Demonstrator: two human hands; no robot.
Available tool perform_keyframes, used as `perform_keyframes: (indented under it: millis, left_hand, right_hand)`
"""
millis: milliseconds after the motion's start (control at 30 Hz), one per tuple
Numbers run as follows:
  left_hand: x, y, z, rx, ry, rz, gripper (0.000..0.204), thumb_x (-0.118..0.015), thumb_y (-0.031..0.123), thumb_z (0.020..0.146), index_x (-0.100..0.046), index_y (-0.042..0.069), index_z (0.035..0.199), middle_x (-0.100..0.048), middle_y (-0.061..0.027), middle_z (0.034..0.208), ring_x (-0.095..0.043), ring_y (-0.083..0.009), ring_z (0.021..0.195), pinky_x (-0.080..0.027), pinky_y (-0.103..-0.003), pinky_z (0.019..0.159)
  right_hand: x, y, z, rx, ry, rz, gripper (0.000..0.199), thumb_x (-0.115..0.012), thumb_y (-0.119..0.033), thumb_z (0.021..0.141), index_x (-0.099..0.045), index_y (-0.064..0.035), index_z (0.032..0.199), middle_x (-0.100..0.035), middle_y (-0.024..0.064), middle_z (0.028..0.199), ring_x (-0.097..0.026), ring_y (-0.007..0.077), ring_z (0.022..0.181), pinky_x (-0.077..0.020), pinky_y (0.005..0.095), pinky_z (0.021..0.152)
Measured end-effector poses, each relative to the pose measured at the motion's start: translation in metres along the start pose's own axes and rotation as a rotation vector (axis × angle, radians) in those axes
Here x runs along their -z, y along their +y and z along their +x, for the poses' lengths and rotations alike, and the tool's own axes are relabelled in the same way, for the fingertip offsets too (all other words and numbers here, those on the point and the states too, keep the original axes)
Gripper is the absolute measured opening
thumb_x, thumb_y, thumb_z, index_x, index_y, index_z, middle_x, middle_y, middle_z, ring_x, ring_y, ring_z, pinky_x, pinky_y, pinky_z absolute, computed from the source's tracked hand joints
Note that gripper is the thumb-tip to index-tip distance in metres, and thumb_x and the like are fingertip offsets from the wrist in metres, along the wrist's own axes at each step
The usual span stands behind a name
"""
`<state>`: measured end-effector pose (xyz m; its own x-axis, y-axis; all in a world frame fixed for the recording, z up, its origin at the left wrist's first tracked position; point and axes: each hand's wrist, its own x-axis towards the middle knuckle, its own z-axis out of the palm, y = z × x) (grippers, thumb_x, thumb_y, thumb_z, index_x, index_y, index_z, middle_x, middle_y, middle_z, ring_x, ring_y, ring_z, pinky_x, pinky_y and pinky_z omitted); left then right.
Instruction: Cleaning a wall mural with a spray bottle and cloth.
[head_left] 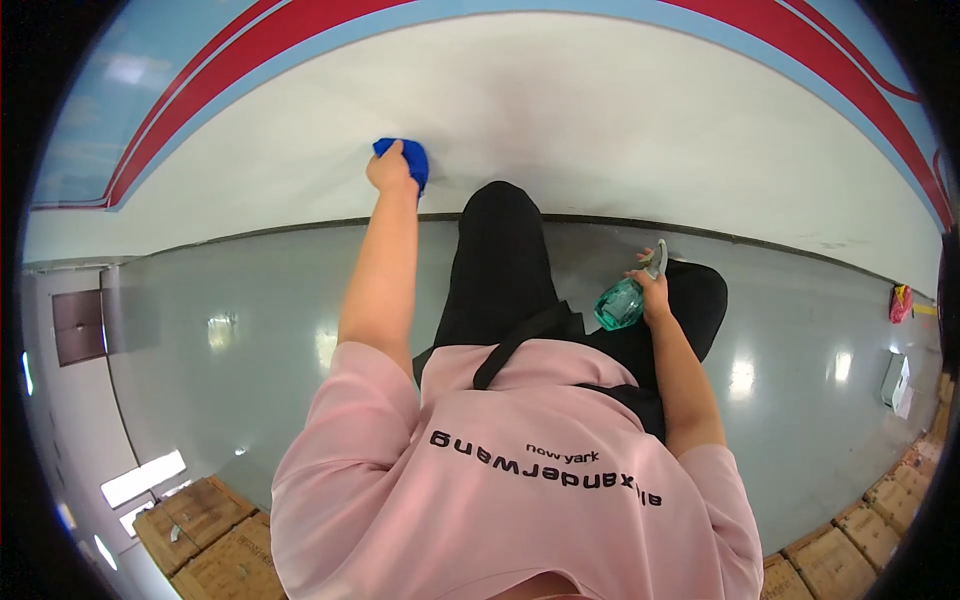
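Against the white wall (pixel 600 110), the left hand (pixel 390 172) has fingers clutching a blue cloth (pixel 416 158); the right hand (pixel 653 286) grips a spray bottle (pixel 620 304); wiping looks unfinished, faint scuffs (pixel 833 243) showing

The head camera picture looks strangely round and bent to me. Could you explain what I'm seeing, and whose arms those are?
There's no robot here: these are a person's own bare arms, reaching out from the sleeves of a pink shirt. A wide fisheye camera worn on the head looks down, so straight edges curve toward the rim. Picture left is the person's left.

The left hand holds a blue cloth against a white wall with red and blue bands above. The right hand has a green, see-through spray bottle in its grip, beside a dark-trousered leg.

On the shiny grey floor, at far right, are a red-and-yellow item and a white box-shaped thing.
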<state>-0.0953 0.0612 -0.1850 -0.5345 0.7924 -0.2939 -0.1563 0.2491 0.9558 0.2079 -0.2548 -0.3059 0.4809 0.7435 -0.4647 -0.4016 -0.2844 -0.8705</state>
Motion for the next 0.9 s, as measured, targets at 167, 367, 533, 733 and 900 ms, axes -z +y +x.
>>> perform_keyframes:
  millis: [167, 367, 533, 733, 900]
  left_hand:
    - [-0.014, 0.01, -0.048, -0.08, -0.232, -0.195, 0.009, -0.064, 0.003, 0.074, -0.056, 0.002, 0.079, -0.058, -0.005, 0.075, -0.056, -0.0144, 0.063, -0.045, -0.027, 0.052]
    - [-0.005, 0.014, -0.04, -0.152, -0.263, -0.252, 0.009, -0.064, 0.002, 0.074, -0.056, 0.002, 0.077, -0.058, -0.0046, 0.075, -0.056, -0.014, 0.063, -0.046, -0.026, 0.056]
    - [-0.009, 0.014, -0.036, -0.424, -0.147, 0.16, 0.008, -0.063, 0.002, 0.074, -0.058, 0.002, 0.067, -0.059, -0.0041, 0.065, -0.057, -0.0148, 0.062, -0.043, -0.027, 0.055]
    - [-0.009, 0.026, -0.045, -0.736, -0.02, 0.696, 0.004, -0.063, 0.005, 0.074, -0.06, 0.003, 0.072, -0.061, -0.0071, 0.069, -0.06, -0.0207, 0.063, -0.045, -0.028, 0.056]
    - [-0.007, 0.016, -0.016, 0.056, -0.314, -0.353, 0.01, -0.062, 0.004, 0.074, -0.058, 0.001, 0.083, -0.06, -0.0086, 0.08, -0.06, -0.0215, 0.07, -0.048, -0.032, 0.059]
  right_hand:
    - [0.001, 0.0, 0.0, 0.052, -0.034, -0.085, 0.062, -0.059, -0.007, 0.067, -0.035, -0.0038, 0.124, -0.043, 0.0104, 0.118, -0.055, 0.0218, 0.088, -0.0421, 0.0314, 0.076]
    - [-0.011, -0.013, -0.007, 0.018, -0.023, -0.046, 0.064, -0.06, -0.005, 0.066, -0.035, -0.0034, 0.125, -0.042, 0.0127, 0.121, -0.053, 0.0226, 0.094, -0.0395, 0.0337, 0.083]
    - [-0.005, -0.005, -0.001, 0.024, -0.03, -0.035, 0.063, -0.057, -0.005, 0.068, -0.033, -0.0039, 0.126, -0.043, 0.0102, 0.119, -0.056, 0.0228, 0.088, -0.0423, 0.0325, 0.078]
    - [-0.003, 0.002, -0.002, 0.051, -0.036, 0.04, 0.061, -0.058, -0.005, 0.068, -0.035, -0.0048, 0.125, -0.043, 0.0094, 0.118, -0.055, 0.022, 0.088, -0.0419, 0.0326, 0.078]
    - [-0.005, 0.004, -0.002, 0.136, 0.0, -0.046, 0.063, -0.059, -0.002, 0.066, -0.036, -0.0041, 0.124, -0.044, 0.0106, 0.118, -0.055, 0.0229, 0.091, -0.0412, 0.0323, 0.081]
